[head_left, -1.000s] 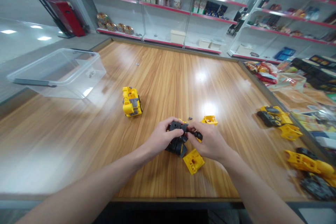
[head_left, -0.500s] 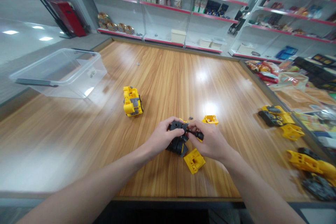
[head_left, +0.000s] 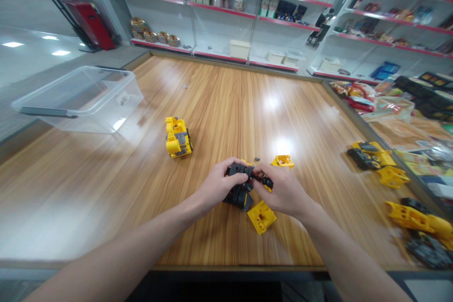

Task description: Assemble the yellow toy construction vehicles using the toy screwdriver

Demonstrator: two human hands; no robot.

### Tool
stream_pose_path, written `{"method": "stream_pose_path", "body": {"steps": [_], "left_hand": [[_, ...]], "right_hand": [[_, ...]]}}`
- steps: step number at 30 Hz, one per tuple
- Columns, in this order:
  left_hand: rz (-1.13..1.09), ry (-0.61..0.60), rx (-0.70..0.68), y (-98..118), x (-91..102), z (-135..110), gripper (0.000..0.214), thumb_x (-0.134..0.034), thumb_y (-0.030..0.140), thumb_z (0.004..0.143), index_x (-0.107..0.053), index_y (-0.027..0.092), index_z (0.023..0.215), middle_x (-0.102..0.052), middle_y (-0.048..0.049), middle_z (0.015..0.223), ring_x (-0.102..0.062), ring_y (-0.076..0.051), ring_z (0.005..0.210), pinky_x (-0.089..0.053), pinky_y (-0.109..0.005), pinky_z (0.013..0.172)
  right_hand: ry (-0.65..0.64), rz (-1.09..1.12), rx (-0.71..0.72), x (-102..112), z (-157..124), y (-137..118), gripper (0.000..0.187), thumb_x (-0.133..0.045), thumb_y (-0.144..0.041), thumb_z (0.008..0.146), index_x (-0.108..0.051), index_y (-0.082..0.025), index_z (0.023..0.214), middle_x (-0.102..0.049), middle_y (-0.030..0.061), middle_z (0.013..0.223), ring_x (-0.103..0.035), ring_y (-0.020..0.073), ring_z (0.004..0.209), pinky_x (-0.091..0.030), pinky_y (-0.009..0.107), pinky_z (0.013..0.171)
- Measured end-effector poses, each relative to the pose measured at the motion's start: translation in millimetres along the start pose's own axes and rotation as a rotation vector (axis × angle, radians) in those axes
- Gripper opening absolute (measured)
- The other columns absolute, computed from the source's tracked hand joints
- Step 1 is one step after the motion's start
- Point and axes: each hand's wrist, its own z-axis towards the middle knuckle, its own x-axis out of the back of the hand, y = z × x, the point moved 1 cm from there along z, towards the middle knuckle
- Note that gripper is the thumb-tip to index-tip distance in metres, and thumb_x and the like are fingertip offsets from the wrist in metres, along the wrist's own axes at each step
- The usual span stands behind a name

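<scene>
while left fingers [head_left: 230, 162] clasp a black part [head_left: 236, 170] between them, right fingers [head_left: 264, 169] grip a dark tool [head_left: 267, 182] beside it.

white shelves [head_left: 221, 11], red-edged, behind wood-grain table [head_left: 212, 99]; bright light patches [head_left: 61, 52] on glossy floor [head_left: 35, 48], left

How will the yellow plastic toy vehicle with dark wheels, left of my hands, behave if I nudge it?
The yellow plastic toy vehicle will probably roll, since dark wheels show along its side and the glossy wood-grain tabletop looks flat. It should feel stiff and fairly light, as it appears moulded from plastic.
</scene>
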Motion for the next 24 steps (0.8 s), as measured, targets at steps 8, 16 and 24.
{"method": "stream_pose_path", "body": {"steps": [8, 16, 24], "left_hand": [[0.000, -0.013, -0.010, -2.2, 1.1, 1.0, 0.024, -0.066, 0.024, 0.077, -0.064, 0.017, 0.100, -0.065, -0.0028, 0.089, -0.060, -0.016, 0.081, -0.048, -0.027, 0.075], [0.010, -0.019, -0.016, -1.8, 0.1, 0.6, 0.025, -0.066, 0.024, 0.077, -0.063, 0.016, 0.100, -0.064, -0.0023, 0.088, -0.060, -0.015, 0.081, -0.047, -0.027, 0.074], [0.045, -0.010, -0.036, -0.9, -0.5, -0.8, 0.024, -0.065, 0.024, 0.077, -0.063, 0.015, 0.099, -0.063, -0.0024, 0.087, -0.059, -0.016, 0.081, -0.047, -0.029, 0.076]], "right_hand": [[-0.017, -0.006, 0.005, 0.1, -0.2, 1.2, 0.010, -0.050, -0.018, 0.090, -0.059, -0.016, 0.087, -0.063, 0.0036, 0.074, -0.059, 0.0149, 0.067, -0.041, 0.028, 0.062], [-0.015, -0.013, 0.013, -0.9, -0.4, 2.3, 0.007, -0.052, -0.019, 0.088, -0.059, -0.016, 0.088, -0.063, 0.0034, 0.077, -0.059, 0.0149, 0.070, -0.040, 0.027, 0.063], [-0.065, -0.036, 0.005, -0.7, -1.5, 0.5, 0.015, -0.047, -0.021, 0.093, -0.058, -0.016, 0.084, -0.060, 0.0021, 0.073, -0.056, 0.0138, 0.069, -0.037, 0.026, 0.063]]}}
